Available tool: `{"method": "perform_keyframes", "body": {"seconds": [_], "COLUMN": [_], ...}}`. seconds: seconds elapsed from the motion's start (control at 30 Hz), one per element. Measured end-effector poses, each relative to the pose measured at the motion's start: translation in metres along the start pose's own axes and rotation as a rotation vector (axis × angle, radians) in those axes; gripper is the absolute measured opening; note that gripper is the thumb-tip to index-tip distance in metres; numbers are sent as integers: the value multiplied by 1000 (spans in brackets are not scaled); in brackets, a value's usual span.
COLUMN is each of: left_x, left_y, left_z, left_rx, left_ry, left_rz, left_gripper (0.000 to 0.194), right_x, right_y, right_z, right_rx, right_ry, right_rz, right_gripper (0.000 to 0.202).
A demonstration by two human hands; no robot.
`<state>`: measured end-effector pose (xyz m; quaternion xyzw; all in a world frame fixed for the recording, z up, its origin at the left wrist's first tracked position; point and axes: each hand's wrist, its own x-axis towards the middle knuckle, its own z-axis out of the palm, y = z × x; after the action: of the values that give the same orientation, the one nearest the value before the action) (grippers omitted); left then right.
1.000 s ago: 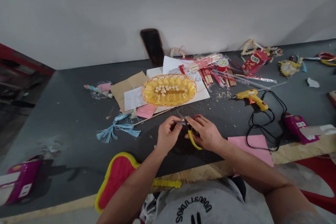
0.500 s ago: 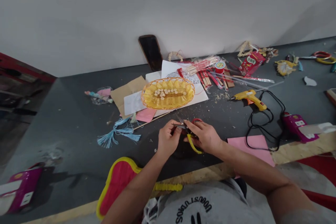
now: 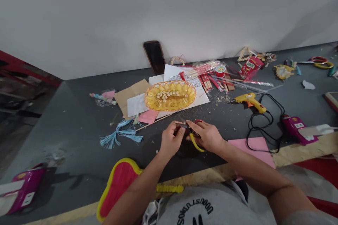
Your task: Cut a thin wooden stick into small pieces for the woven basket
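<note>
My right hand (image 3: 210,137) is closed around scissors (image 3: 195,144) with a yellow and red handle, the blades pointing left and away from me. My left hand (image 3: 170,140) is pinched closed at the blades; what its fingertips hold is too small and hidden to make out. Just beyond both hands, a yellow woven basket (image 3: 169,107) holds several small pale flower-shaped pieces (image 3: 165,96). A thin wooden stick (image 3: 153,122) lies between the basket and my left hand.
Light-blue tassels (image 3: 118,134) lie to the left. On the right are a yellow glue gun (image 3: 250,101) with its black cord, a purple box (image 3: 298,130) and pink paper (image 3: 250,149). A phone (image 3: 154,56) leans on the wall. A red, yellow-edged shape (image 3: 120,179) sits at the front edge.
The view has shifted slightly. Both hands stay together at the scissors, whose blades look closer together than before.
</note>
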<state>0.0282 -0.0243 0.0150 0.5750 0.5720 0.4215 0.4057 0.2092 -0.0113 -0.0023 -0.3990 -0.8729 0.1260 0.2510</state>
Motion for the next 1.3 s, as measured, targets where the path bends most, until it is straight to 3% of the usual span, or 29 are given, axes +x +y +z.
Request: {"method": "perform_keyframes", "body": {"seconds": [0.43, 1.0, 1.3], "left_x": [1, 3, 1], "left_y": [3, 0, -1], "left_z": [-5, -1, -2], "left_rx": [-101, -10, 19], "left_ry": [-110, 25, 48], "left_rz": [-48, 64, 26], "left_gripper": [14, 12, 13], "right_x": [1, 1, 0], "right_y": [-1, -1, -1], "right_z": [-1, 3, -2], "right_rx": [27, -56, -8], "right_ry": [53, 70, 77], "right_rz": [-39, -13, -18], "right_gripper": [60, 54, 57]}}
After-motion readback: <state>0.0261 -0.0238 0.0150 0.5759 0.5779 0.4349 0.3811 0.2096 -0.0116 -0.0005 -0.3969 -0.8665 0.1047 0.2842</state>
